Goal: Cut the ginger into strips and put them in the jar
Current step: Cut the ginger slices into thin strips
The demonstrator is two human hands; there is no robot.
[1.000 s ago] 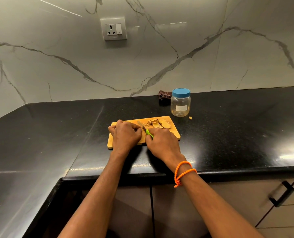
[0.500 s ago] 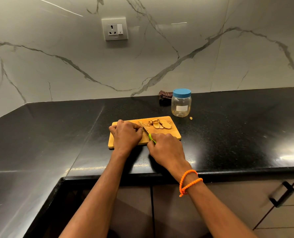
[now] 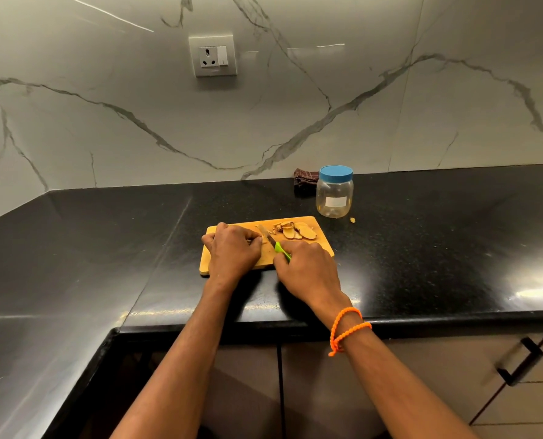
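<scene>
A wooden cutting board (image 3: 322,245) lies on the black counter. Several ginger slices (image 3: 297,231) sit piled at its far right part. My left hand (image 3: 232,250) is curled over a piece of ginger on the board; that piece is almost wholly hidden under the fingers. My right hand (image 3: 306,267) grips a green-handled knife (image 3: 271,240), its blade angled toward the left fingertips. A clear jar (image 3: 334,196) with a blue lid closed on it stands behind the board to the right.
A dark checked cloth (image 3: 305,183) lies against the marble wall behind the jar. A small ginger scrap (image 3: 352,220) rests on the counter beside the jar. A wall socket (image 3: 213,55) sits above. Cabinet doors with a black handle (image 3: 522,362) are below the counter edge.
My right hand has drawn back a little toward me with the knife. The left hand stays in place on the board.
</scene>
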